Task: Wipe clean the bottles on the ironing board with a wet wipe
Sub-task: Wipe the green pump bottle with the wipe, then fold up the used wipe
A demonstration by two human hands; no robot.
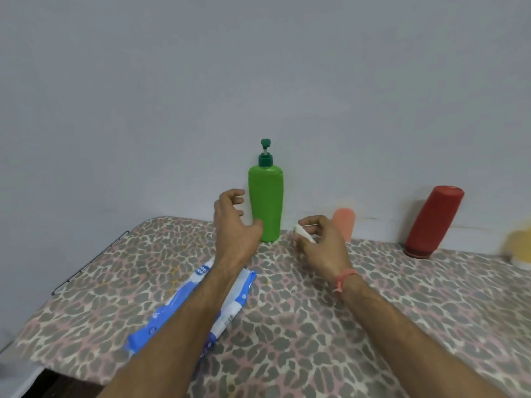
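Observation:
A green pump bottle (266, 201) stands upright at the far edge of the ironing board (301, 317), against the wall. My left hand (234, 225) hovers just left of it, fingers spread and loosely curved, holding nothing. My right hand (320, 242) is to the bottle's right and pinches a small folded white wet wipe (303, 234). Behind that hand stands a small peach bottle (344, 221), partly hidden. A red bottle (432, 222) stands cap-down further right, leaning against the wall. A yellow bottle (520, 249) is cut off at the right edge.
A blue and white wet wipe pack (230, 308) lies on the board under my left forearm. The board has a leopard-print cover and a metal wire rest (89, 262) at its left end. A plain wall runs behind the bottles.

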